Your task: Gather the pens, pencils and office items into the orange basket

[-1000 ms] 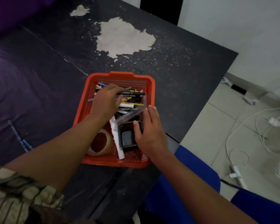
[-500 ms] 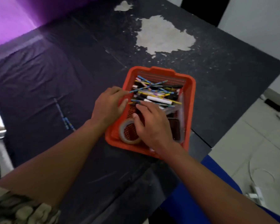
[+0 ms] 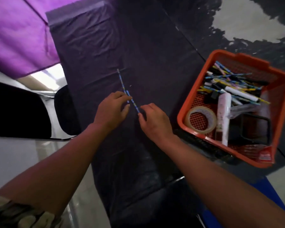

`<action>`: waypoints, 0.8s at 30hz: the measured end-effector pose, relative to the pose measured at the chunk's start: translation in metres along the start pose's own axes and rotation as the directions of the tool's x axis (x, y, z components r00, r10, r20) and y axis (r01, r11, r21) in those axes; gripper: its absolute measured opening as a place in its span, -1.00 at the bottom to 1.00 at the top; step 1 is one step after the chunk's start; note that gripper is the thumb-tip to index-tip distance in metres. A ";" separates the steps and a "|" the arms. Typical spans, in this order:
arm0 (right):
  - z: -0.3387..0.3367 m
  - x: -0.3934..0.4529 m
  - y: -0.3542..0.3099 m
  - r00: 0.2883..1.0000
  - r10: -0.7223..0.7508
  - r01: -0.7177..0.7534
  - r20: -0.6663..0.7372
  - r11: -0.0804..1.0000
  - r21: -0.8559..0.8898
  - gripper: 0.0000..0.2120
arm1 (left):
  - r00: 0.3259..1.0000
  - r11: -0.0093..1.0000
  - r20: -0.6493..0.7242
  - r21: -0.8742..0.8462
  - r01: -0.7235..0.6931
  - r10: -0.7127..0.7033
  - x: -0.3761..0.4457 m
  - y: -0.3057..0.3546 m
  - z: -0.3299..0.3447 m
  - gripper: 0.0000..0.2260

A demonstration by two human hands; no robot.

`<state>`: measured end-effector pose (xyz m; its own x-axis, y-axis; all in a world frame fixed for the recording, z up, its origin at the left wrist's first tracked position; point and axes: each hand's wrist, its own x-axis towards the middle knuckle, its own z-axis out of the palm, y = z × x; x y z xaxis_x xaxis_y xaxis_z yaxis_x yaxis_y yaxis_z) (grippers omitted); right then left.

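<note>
Ideally, left hand (image 3: 112, 109) pinching the blue patterned pencils (image 3: 127, 92) at centre frame, right hand (image 3: 155, 119) fingertips on their tip, lifts both together toward the orange basket (image 3: 194, 89).

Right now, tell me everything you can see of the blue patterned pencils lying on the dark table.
The thin blue pencils with pale yellow flecks lie flat on the dark plastic-covered table, left of the orange mesh basket, running diagonally away from the person. There seem to be two, side by side. The left hand pinches their middle with its fingers; the right hand touches the near tip.
</note>
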<state>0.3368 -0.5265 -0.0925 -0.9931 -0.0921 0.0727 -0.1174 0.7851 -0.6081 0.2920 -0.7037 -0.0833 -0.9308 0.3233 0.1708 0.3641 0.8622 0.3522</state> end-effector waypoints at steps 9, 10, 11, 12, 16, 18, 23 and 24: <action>0.040 0.011 0.009 0.976 0.187 -0.160 0.111 0.964 -0.214 -0.78 | 0.999 0.996 0.013 -0.076 0.037 -0.036 -0.026 -0.034 0.027 -0.75; 0.041 0.011 0.009 0.975 0.194 -0.165 0.107 0.958 -0.234 -0.78 | 0.999 0.996 0.018 -0.080 0.038 -0.036 -0.028 -0.036 0.029 -0.75; 0.042 0.012 0.009 0.974 0.202 -0.172 0.101 0.953 -0.249 -0.79 | 0.999 0.996 0.024 -0.082 0.037 -0.035 -0.029 -0.036 0.030 -0.75; 0.043 0.012 0.009 0.974 0.210 -0.180 0.091 0.949 -0.260 -0.81 | 0.999 0.996 0.027 -0.082 0.035 -0.033 -0.030 -0.036 0.031 -0.74; 0.039 0.011 0.005 0.971 0.234 -0.206 0.049 0.924 -0.323 -0.87 | 1.000 0.997 -0.010 -0.078 0.008 -0.008 -0.028 -0.032 0.028 -0.69; 0.032 0.009 0.003 0.977 0.214 -0.196 0.011 0.916 -0.351 -0.87 | 1.000 0.998 -0.019 -0.066 -0.006 0.005 -0.022 -0.027 0.024 -0.62; 0.000 -0.002 -0.004 0.993 0.051 -0.090 -0.105 0.906 -0.414 -0.92 | 0.997 0.997 -0.023 0.008 -0.079 0.079 -0.007 -0.006 0.010 -0.55; -0.005 -0.004 -0.005 0.992 0.021 -0.071 -0.121 0.903 -0.424 -0.92 | 0.995 0.996 -0.037 0.022 -0.089 0.090 -0.006 -0.004 0.009 -0.58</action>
<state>0.3415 -0.5275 -0.0861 -0.9879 -0.0007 0.1552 -0.0351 0.9752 -0.2187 0.2959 -0.7053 -0.0937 -0.8924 0.3848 0.2356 0.4447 0.8382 0.3156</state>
